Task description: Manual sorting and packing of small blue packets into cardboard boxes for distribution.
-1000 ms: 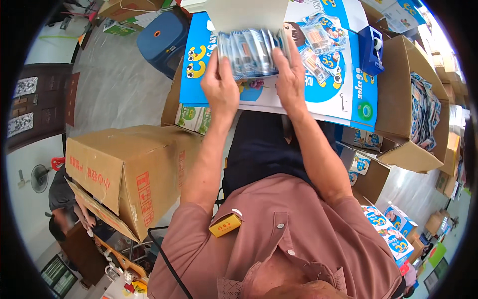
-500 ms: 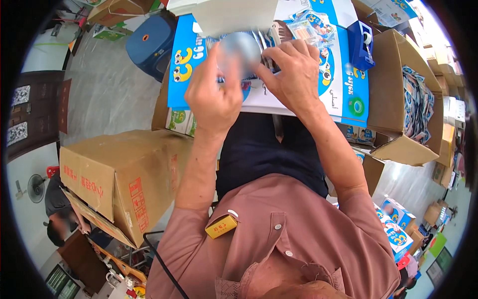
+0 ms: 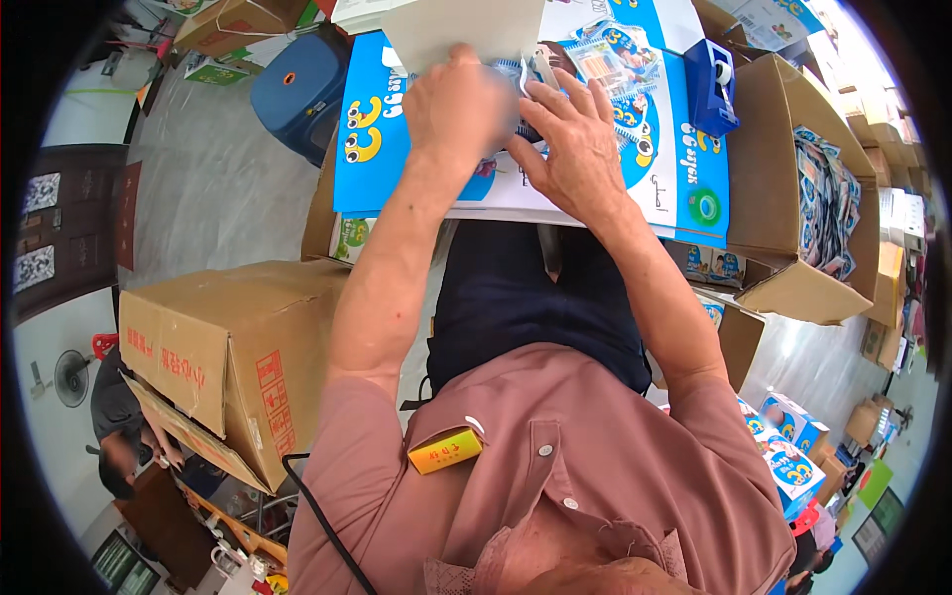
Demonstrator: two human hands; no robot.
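My left hand [image 3: 451, 114] reaches over small packets [image 3: 511, 69] at the white box flap [image 3: 426, 35]. One of its fingers touches the flap. A round blur hides its other fingers and anything in them. Beside the packets, my right hand [image 3: 575, 149] has its fingers stretched and apart, the tips near the packet edges; I see nothing gripped in it. More flat, clear-and-blue packets [image 3: 615, 64] lie in a loose pile just beyond the right fingers. Everything rests on a blue and white printed cardboard surface [image 3: 367, 188].
A blue tape dispenser [image 3: 709, 89] and a green tape roll [image 3: 705, 206] sit to the right. Beyond them stands an open carton full of packets [image 3: 828, 203]. A large brown carton [image 3: 198, 347] and a blue stool [image 3: 297, 94] are at left. Another person [image 3: 124, 416] sits farther left.
My left hand has moved forward and right, up to the white flap. The right hand's fingers have straightened from a curled pose. The printed surface has shifted slightly left.
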